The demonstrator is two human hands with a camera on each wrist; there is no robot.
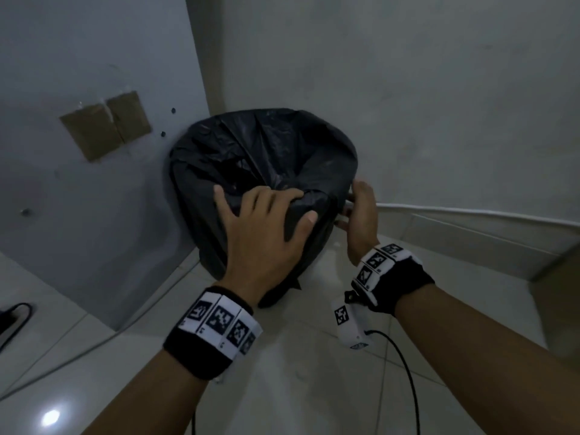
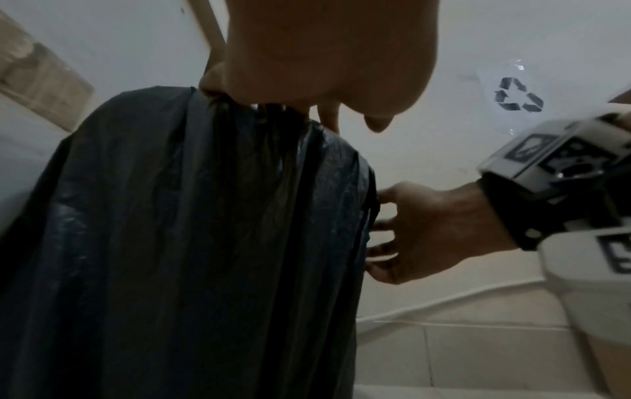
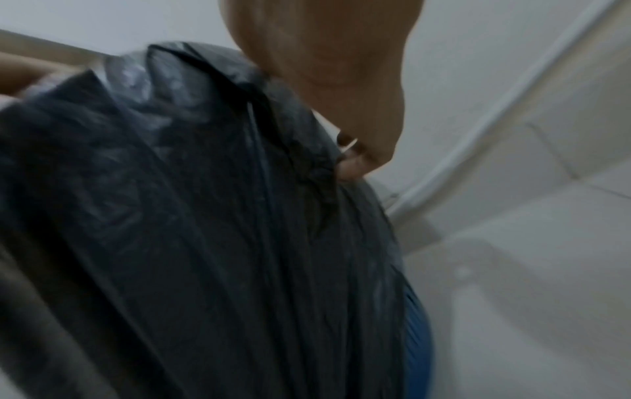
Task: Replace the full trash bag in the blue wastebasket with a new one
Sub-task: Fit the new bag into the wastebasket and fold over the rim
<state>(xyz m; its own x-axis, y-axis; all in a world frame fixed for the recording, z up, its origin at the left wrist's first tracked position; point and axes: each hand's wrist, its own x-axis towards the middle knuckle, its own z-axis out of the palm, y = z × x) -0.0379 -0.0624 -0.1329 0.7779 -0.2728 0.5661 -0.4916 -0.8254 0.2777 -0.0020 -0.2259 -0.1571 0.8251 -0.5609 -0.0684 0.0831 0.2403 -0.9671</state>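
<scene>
A black trash bag [image 1: 266, 152] lines the wastebasket in the wall corner, its mouth open and its edge folded down over the outside. Only a strip of the blue wastebasket [image 3: 416, 324] shows below the plastic, in the right wrist view. My left hand [image 1: 263, 221] grips the near rim, fingers hooked over the edge and thumb outside, bunching the black trash bag [image 2: 187, 243] under the left hand [image 2: 307, 67]. My right hand [image 1: 361, 215] is at the bin's right side. In its own view the right hand [image 3: 324, 81] pinches a fold of the black trash bag [image 3: 170, 216].
The bin stands against a grey panel with brown taped patches [image 1: 106, 124]. A recycling sign [image 2: 519, 94] hangs on the right wall. A black cable [image 1: 405, 372] trails over the white tiled floor, and a dark shoe [image 1: 15, 318] lies at the far left.
</scene>
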